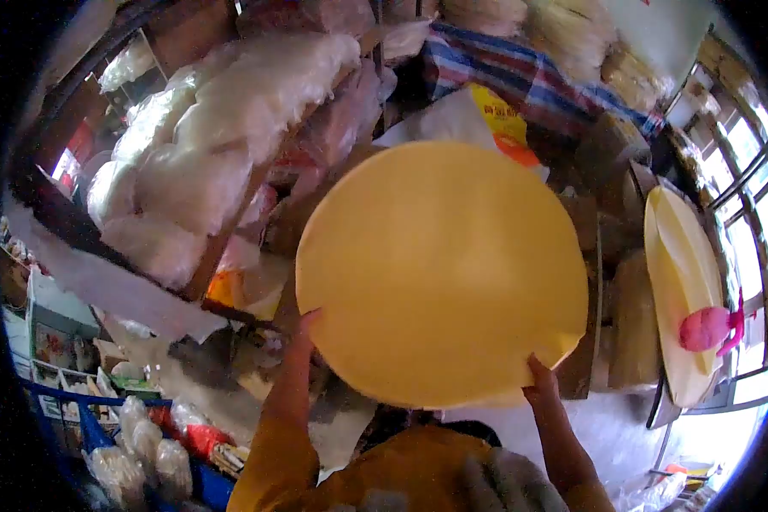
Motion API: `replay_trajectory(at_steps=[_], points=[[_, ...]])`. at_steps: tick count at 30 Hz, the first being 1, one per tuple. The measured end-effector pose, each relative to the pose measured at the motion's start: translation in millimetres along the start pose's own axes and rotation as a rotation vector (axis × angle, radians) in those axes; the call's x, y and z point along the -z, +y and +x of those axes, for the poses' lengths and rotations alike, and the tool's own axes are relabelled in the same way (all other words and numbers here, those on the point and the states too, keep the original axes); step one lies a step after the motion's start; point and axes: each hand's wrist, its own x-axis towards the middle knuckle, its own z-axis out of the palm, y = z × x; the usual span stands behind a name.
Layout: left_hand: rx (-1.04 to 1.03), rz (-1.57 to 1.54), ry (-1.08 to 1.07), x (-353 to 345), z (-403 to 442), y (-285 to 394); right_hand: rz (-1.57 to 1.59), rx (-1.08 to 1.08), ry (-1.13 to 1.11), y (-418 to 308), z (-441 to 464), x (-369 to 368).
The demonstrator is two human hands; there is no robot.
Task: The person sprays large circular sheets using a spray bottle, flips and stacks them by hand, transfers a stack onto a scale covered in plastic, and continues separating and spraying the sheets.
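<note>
Cluttered shelving and stacked goods crowd the room; plump clear bags (188,162) of something whitish fill the upper left, a blue, red and white striped cloth (520,77) lies across the top, and bright windows (761,205) line the right; a large round yellow disc (444,273) is in the middle, held out in front of the person's orange-brown shirt (427,469), its broad face towards the camera; the left hand (304,334) grips the disc at its lower left rim, and the right hand (541,381) grips it at the lower right, near a small bent part of the edge; the fingers of both hands pinch the rim, thumbs showing at the edge, the rest mostly hidden by the disc; just beyond the far rim, a white and yellow sack (505,124) is partly covered; to the right, well apart from the hands, are pale yellow sheets (676,256) with a pink bottle (704,330) in front of them, though whether they touch I cannot tell; wrapped bundles (136,452) stand at the lower left
</note>
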Motion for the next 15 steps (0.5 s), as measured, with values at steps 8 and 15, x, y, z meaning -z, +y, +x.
replay_trajectory(at_steps=[8, 15], points=[[0.302, 0.011, 0.096, -16, 70, 81, -0.390, 0.293, -0.082, -138, 19, -111], [0.133, -0.179, -0.044, -147, 109, 244, -0.370, 0.783, -0.538, -358, 32, -136]])
